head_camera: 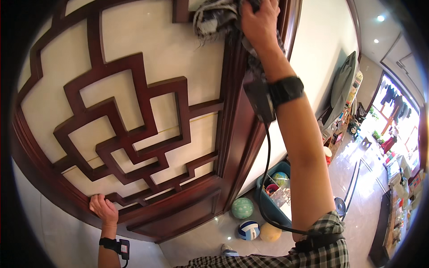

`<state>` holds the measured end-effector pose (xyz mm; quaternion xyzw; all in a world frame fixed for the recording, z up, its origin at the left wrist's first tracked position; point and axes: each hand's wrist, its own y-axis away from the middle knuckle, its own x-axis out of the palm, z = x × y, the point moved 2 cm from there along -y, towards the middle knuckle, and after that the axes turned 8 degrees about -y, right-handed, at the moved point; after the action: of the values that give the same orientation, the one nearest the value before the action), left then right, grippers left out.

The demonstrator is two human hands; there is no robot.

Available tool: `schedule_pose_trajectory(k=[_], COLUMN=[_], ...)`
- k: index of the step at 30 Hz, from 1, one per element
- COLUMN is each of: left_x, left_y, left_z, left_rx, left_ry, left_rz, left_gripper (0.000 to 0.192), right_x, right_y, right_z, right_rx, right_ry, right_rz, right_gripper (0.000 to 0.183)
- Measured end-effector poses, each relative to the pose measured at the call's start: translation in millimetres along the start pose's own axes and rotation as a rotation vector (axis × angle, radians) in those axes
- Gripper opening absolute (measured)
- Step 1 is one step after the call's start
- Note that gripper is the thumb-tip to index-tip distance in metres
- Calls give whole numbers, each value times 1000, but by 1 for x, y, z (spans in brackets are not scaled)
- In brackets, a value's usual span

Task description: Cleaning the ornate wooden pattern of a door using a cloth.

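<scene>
My right hand (262, 25) is raised high and grips a dark, frayed patterned cloth (216, 20). It presses near the upper right side of a dark reddish-brown wooden lattice screen (139, 109), where the lattice meets the frame. Part of the cloth hangs down behind my wrist. Pale panels (167, 40) fill the gaps between the stepped lattice bars. My left hand (104, 208) rests with curled fingers on the screen's lower left frame, beside a short lattice bar. No cloth shows in it. Each wrist wears a black strap with a small device.
Below the screen's right side, a green ball (242, 208), a blue-and-white volleyball (249, 230) and a yellow ball (270, 231) lie on the tiled floor. A blue bin (276, 167) of toys stands against the wall. A black cable (267, 167) hangs along my right arm.
</scene>
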<state>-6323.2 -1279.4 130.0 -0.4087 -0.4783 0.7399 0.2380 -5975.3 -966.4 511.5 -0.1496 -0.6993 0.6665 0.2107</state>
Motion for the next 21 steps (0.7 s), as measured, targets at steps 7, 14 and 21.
schedule_pose_trajectory(k=[7,14,21], left_x=[-2,3,-5], left_y=[5,-1,-11], left_z=[2,1,-6], left_rx=[4,-11,4], left_ry=[8,8,11], left_rz=[-35,-62,-7], left_gripper=[23,22,19], right_x=[-37,-68,-87], right_y=[161,363,436], right_z=[19,42,43], right_rx=[197,550,875], right_ry=[-388,-292,-253], right_rz=[183,281,435], right_gripper=[46,50,44])
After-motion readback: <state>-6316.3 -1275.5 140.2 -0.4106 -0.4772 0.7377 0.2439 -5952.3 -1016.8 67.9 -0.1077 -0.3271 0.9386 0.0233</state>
